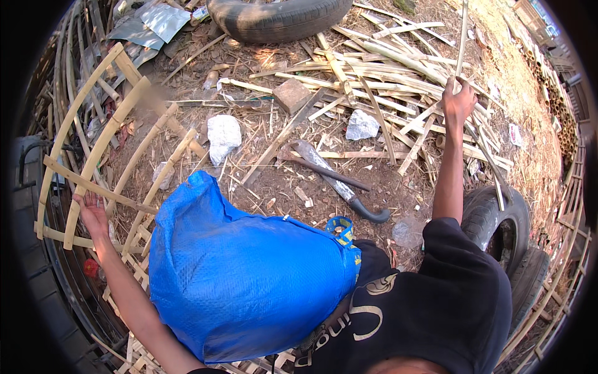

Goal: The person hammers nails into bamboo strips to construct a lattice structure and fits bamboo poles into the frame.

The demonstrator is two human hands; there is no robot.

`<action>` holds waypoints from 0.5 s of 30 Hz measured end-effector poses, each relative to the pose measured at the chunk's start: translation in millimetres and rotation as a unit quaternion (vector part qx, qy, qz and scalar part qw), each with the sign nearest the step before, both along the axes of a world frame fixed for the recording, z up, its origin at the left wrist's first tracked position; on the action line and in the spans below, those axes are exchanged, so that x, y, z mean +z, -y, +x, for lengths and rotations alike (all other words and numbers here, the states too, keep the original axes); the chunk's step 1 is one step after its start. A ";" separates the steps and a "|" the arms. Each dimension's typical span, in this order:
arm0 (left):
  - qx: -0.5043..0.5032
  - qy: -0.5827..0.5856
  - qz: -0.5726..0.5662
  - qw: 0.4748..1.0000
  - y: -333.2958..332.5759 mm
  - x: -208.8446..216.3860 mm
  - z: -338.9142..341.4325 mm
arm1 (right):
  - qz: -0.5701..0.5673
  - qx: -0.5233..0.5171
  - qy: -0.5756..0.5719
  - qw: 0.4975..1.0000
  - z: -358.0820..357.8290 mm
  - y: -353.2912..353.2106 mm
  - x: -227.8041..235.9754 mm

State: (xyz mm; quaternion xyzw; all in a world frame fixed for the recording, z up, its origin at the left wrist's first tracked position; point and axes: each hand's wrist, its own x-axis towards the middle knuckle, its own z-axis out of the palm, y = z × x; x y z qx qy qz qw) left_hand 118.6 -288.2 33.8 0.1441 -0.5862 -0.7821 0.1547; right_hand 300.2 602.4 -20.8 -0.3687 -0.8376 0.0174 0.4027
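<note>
You stand over bare brown dirt ground (274, 187) strewn with split pale bamboo strips (386, 68). On it lie a long machete with a curved black handle (339, 182), a square reddish brick (291, 95), two crumpled white plastic bags (223, 137) and a worn black rubber tyre (280, 19)

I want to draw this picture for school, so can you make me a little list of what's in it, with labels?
Place: dirt ground littered with split bamboo strips
Left hand: open, resting on a curved bamboo frame
Right hand: gripping a thin upright bamboo strip
Lap: large blue woven bag
On the ground: machete with a dark curved handle, brick, crumpled white plastic
Nearby: tyre at the top, another tyre at the right
</note>
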 end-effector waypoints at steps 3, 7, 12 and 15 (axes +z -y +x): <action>-0.004 0.006 -0.004 1.000 -19.1 -3.2 0.4 | -0.118 0.165 -0.002 0.979 -28.2 -23.1 -36.7; -0.014 0.019 -0.007 1.000 -11.5 0.9 -1.5 | -0.107 0.242 0.142 0.954 -94.4 -17.2 -102.4; -0.041 0.018 -0.011 0.999 7.6 -3.0 -3.9 | -0.053 0.189 0.323 0.926 -166.9 -49.7 -154.6; -0.015 0.020 -0.011 1.000 -3.7 0.5 2.6 | -0.023 0.147 0.373 0.916 -178.8 -44.0 -168.2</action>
